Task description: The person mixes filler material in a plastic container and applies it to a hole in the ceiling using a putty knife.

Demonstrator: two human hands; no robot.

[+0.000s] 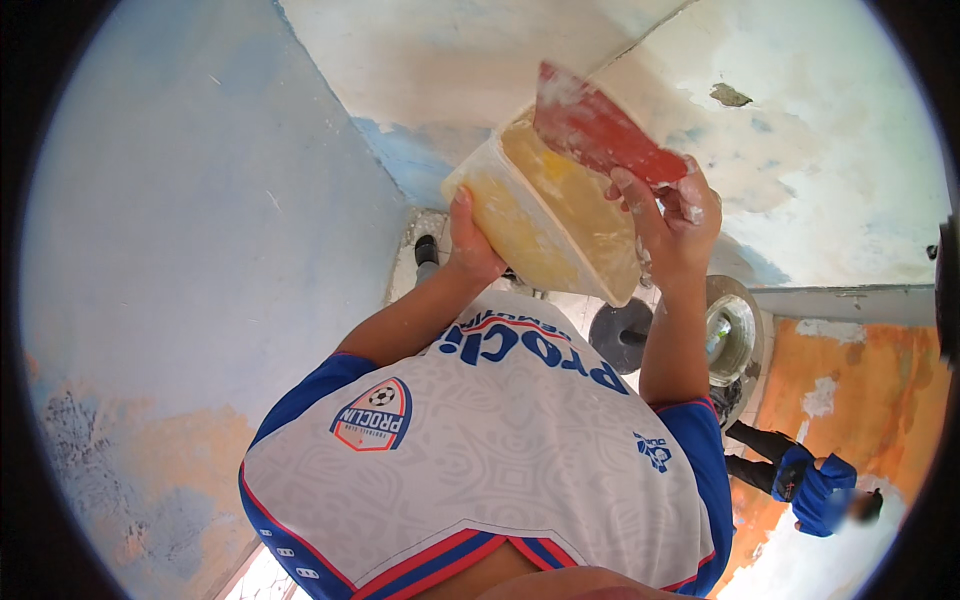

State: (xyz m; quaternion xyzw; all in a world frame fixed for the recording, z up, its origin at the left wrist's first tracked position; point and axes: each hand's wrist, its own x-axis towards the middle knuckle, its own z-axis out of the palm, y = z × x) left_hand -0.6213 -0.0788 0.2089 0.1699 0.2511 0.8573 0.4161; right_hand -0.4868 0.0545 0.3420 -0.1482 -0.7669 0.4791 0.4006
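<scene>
My left hand [474,240] is closed on the left side of a yellowish, open rectangular plastic tub [525,235], its thumb lying along the outer wall. The tub is tilted, and pale smears coat its walls. In my right hand [680,225] is a flat red plastic spreader [605,130], pinched between thumb and fingers near its right end. Whitish filler marks the spreader's face and my right fingers. The blade reaches over the tub's opening; whether it touches the far rim I cannot tell.
Ahead is a patchy pale wall [800,190] with a chipped hole [731,95]. A bluish wall [200,200] stands close on the left. To the right are a round basin-like container [733,330], a dark round object [620,335] and a person in blue [822,490] by an orange wall [790,375].
</scene>
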